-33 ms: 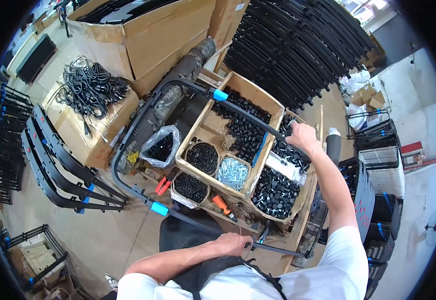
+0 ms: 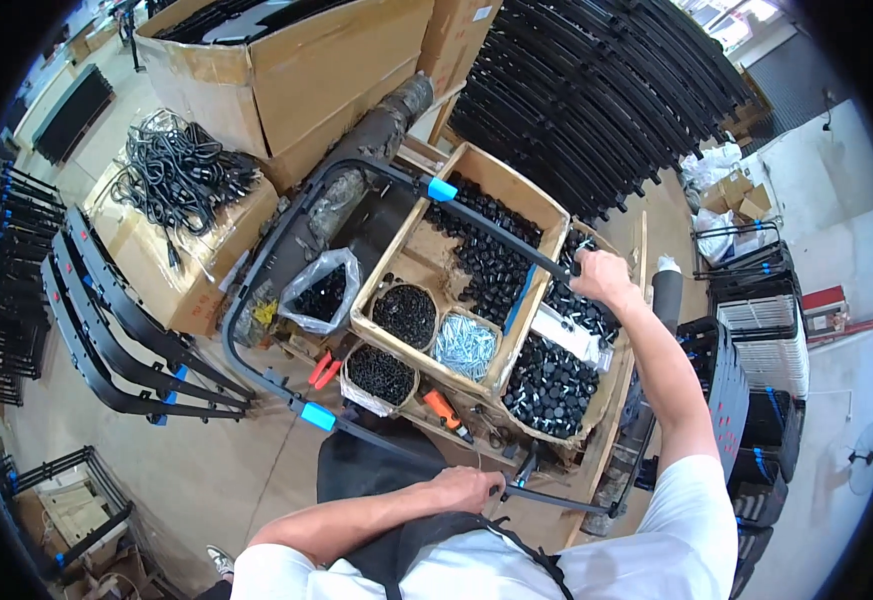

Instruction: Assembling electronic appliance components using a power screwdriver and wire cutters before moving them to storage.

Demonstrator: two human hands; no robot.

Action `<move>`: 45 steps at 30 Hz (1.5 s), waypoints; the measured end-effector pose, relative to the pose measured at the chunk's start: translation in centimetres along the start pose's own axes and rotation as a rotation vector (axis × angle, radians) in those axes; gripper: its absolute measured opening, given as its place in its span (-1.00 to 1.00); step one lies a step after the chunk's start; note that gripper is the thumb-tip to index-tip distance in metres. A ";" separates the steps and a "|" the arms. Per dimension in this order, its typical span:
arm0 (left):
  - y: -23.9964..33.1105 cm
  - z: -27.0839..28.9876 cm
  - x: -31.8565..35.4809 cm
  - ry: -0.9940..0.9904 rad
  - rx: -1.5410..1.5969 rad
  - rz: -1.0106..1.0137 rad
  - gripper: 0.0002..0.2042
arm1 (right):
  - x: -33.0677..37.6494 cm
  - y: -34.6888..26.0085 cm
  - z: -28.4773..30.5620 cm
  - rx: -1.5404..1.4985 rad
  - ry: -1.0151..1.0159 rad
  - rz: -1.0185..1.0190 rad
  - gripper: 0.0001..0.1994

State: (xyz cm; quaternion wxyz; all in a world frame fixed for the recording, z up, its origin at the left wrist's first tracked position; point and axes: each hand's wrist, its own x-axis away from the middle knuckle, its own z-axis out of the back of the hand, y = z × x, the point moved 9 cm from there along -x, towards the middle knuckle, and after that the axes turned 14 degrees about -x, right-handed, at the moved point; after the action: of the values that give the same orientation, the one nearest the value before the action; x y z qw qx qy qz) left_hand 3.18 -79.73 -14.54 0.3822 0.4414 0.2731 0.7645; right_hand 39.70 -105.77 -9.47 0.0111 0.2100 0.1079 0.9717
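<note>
Both hands grip a black U-shaped tube frame (image 2: 286,240) w/ blue tape bands, held over the parts boxes. Left hand (image 2: 471,488) wraps the near rail; right hand (image 2: 601,277) is fisted on the far rail, above a wooden crate (image 2: 516,195) of black caps.
</note>
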 end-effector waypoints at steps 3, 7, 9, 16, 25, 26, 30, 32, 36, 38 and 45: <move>-0.4 -0.8 0.1 0.003 0.010 -0.040 -0.70 | 1.2 -0.3 -2.1 0.232 -0.273 0.046 -0.64; 0.0 -1.8 -0.2 0.070 -0.070 -0.091 -0.63 | 1.8 -2.8 2.2 -0.146 0.086 0.112 -0.68; -0.1 -0.7 0.3 0.133 -0.068 -0.055 -0.62 | 0.3 -0.9 0.7 0.131 -0.101 0.029 -0.72; -1.0 -0.5 0.5 0.039 -0.005 -0.019 -0.61 | -1.0 -1.2 0.9 -0.195 0.011 -0.047 -0.39; 0.3 -1.1 0.4 -0.003 -0.040 -0.133 -0.57 | -2.5 1.0 -0.9 -0.434 0.092 -0.079 -0.45; -0.1 -0.8 0.6 0.064 -0.077 -0.119 -0.59 | -1.2 -1.8 1.3 -0.434 0.148 -0.063 -0.47; -1.6 -0.8 0.4 0.225 0.176 -0.137 -0.65 | -0.3 -1.4 1.7 -0.338 0.205 -0.033 -0.43; -1.3 -0.2 0.5 0.208 0.117 -0.186 -0.64 | -0.5 0.0 1.3 -0.252 0.269 -0.070 -0.37; -0.6 0.3 1.4 0.210 -0.107 -0.319 -0.59 | 0.9 -3.5 1.7 -0.138 0.093 -0.004 -0.33; -0.6 -0.2 1.4 0.303 -0.191 -0.419 -0.53 | 1.2 -2.8 1.1 -0.008 0.024 0.031 -0.39; -1.5 -0.7 0.6 0.310 -0.174 -0.389 -0.36 | 0.3 1.8 -3.0 0.142 -0.078 0.000 -0.56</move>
State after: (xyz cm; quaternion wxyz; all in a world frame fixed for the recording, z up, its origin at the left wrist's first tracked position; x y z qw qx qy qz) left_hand 2.92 -78.43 -15.70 0.5121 0.2238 0.3414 0.7557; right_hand 38.20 -108.12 -11.61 0.0001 0.2478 0.1762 0.9527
